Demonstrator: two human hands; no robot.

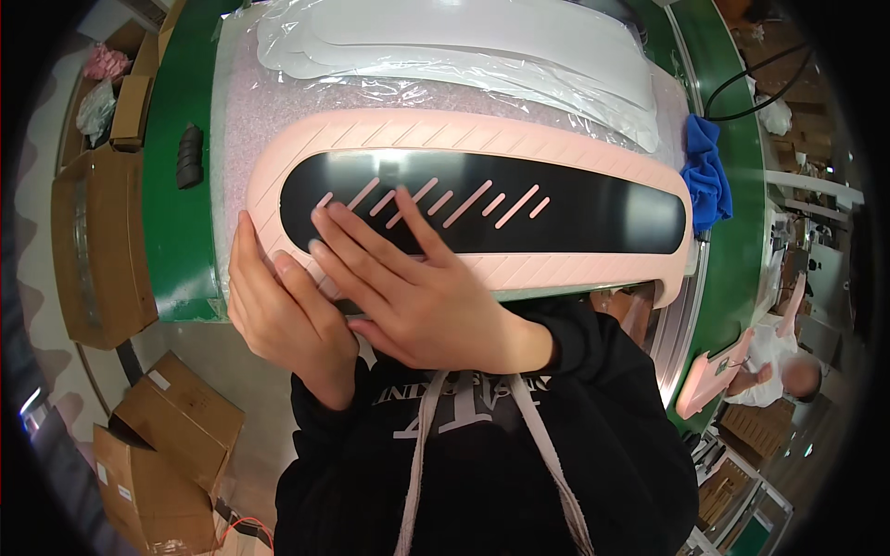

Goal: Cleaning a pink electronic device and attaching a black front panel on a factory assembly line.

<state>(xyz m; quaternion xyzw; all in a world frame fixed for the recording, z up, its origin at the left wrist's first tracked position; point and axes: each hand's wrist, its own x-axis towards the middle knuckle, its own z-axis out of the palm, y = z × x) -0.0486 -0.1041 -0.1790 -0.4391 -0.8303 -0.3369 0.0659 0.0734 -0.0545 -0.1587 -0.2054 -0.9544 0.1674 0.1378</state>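
A long pink plastic panel (482, 271) lies across the work surface, broad at its left end and narrower at its right. Its raised rim has slanted grooves, and a glossy black inlay (593, 208) with several slanted pink bars fills the middle. My left hand (289, 310) grips the panel's near left corner, fingers over the rim; its thumb is hard to see. Flat and with its fingers spread, my right hand (422, 292) reaches over the near rim, fingertips on or just above the black inlay. Part of the near edge is hidden beneath my hands.
Pale foam sheeting (239, 120) lies under the panel on a green table (176, 241). Beyond the panel are white curved sheets in clear film (464, 46). A dark grey ridged handle (189, 157) lies left, a blue cloth (706, 176) right. Cardboard boxes (102, 246) stand left; a person (774, 366) works far right.
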